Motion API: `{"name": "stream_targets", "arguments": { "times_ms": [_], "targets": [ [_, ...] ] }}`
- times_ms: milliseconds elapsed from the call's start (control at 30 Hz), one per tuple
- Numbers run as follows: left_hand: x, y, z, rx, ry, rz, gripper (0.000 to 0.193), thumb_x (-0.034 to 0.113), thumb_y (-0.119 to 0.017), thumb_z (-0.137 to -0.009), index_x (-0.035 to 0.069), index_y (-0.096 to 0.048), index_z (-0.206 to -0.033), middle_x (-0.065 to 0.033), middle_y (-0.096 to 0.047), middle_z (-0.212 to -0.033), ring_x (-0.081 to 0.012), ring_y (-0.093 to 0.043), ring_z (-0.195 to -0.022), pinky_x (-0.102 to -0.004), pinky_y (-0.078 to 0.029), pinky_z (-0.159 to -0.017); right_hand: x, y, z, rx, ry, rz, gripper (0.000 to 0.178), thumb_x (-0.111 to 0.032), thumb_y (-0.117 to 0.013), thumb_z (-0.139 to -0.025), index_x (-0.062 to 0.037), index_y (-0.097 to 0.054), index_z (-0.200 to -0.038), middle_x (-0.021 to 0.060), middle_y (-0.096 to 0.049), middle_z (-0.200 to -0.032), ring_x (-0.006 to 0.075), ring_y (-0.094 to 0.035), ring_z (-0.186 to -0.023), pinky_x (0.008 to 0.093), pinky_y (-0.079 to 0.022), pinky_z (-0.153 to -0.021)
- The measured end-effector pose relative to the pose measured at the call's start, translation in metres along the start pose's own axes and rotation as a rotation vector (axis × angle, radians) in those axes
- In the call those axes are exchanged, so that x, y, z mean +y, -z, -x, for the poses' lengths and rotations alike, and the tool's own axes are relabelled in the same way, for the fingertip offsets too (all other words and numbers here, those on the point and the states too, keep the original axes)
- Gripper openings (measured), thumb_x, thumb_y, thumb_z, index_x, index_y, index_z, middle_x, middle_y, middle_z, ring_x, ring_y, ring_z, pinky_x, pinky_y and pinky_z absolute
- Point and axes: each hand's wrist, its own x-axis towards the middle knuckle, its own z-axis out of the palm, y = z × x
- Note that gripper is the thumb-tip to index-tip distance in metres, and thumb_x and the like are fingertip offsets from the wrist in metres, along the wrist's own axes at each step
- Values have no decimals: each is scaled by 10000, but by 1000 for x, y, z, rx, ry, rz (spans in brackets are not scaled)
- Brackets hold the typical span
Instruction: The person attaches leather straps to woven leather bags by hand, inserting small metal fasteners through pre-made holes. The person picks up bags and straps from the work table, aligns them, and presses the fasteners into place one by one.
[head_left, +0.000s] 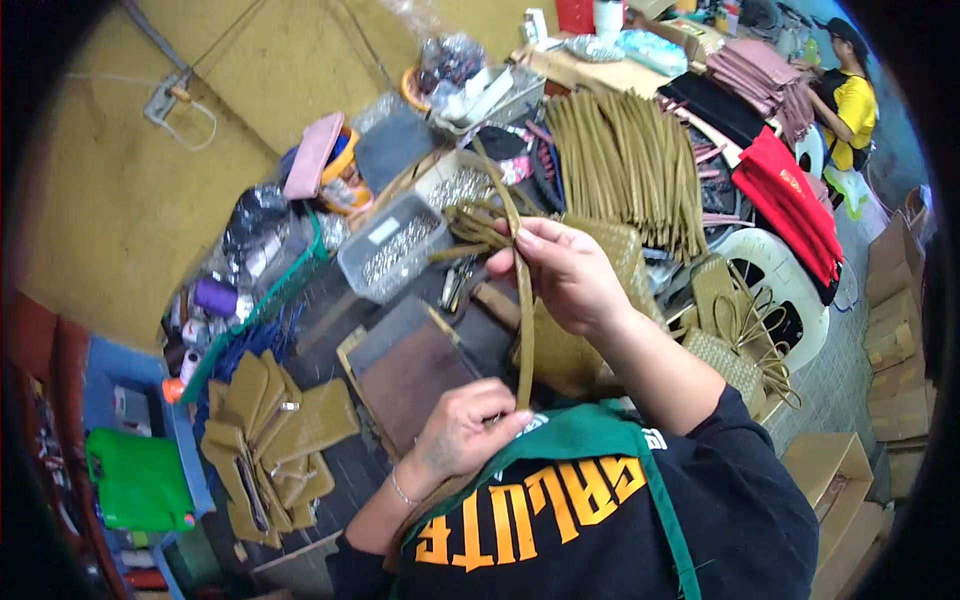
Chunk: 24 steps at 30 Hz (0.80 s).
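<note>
A long olive-brown strap (526, 340) runs up and away from my body, held in both hands. My right hand (565, 265) pinches it partway along between thumb and fingers, and its far end rises beyond that hand. Close to my apron, my left hand (465, 430) is closed on the strap's near end. Behind the right hand lie a small bunch of similar straps (475, 225) and a clear plastic box (350, 265) of small silvery metal parts. A brown flat board (405, 385) sits to the left of the strap.
A thick row of olive straps (625, 160) lies at the back. Woven olive panels (590, 350) are right of my hands, and folded olive pieces (270, 430) pile up at left. A white plastic chair (790, 255) stands at right. A person in yellow (855, 110) works at far right.
</note>
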Motion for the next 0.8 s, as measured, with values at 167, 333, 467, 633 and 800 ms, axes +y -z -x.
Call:
{"name": "stream_targets", "arguments": {
  "times_ms": [167,333,467,633,800],
  "targets": [
    [-11,-2,10,27,-14,75,151,75,-593,-718,-27,-517,-637,-95,-474,-582,-178,-466,-514,-272,-373,-479,-29,15,-35,173,241,159,254,-68,-569,-755,19,-503,-984,43,-590,-764,96,-569,-677,186,-420,-576],
    [-13,-2,13,19,78,213,127,76,-585,-729,-31,-553,-670,-71,-483,-587,-140,-461,-533,-250,-367,-497,-38,24,-41,235,416,349,288,-39,-608,-730,47,-481,-974,50,-582,-705,78,-550,-658,182,-408,-604],
    [-17,-1,13,1,73,229,132,80,-586,-729,-32,-552,-668,-69,-468,-581,-134,-444,-525,-251,-358,-491,-45,23,-40,291,433,382,279,-23,-620,-716,45,-476,-945,61,-586,-706,87,-555,-646,186,-414,-611],
    [-14,-1,10,10,69,250,147,80,-588,-728,-33,-536,-649,-64,-446,-573,-129,-422,-517,-254,-344,-482,-51,31,-45,359,505,418,271,-40,-624,-713,53,-503,-937,67,-604,-705,75,-557,-615,176,-423,-546],
    [-17,-3,12,24,52,299,159,76,-587,-728,-34,-518,-637,-63,-438,-572,-127,-417,-523,-250,-340,-485,-60,38,-43,404,510,420,267,-22,-620,-707,56,-499,-931,63,-596,-706,85,-560,-644,190,-437,-602]
  ]
}}
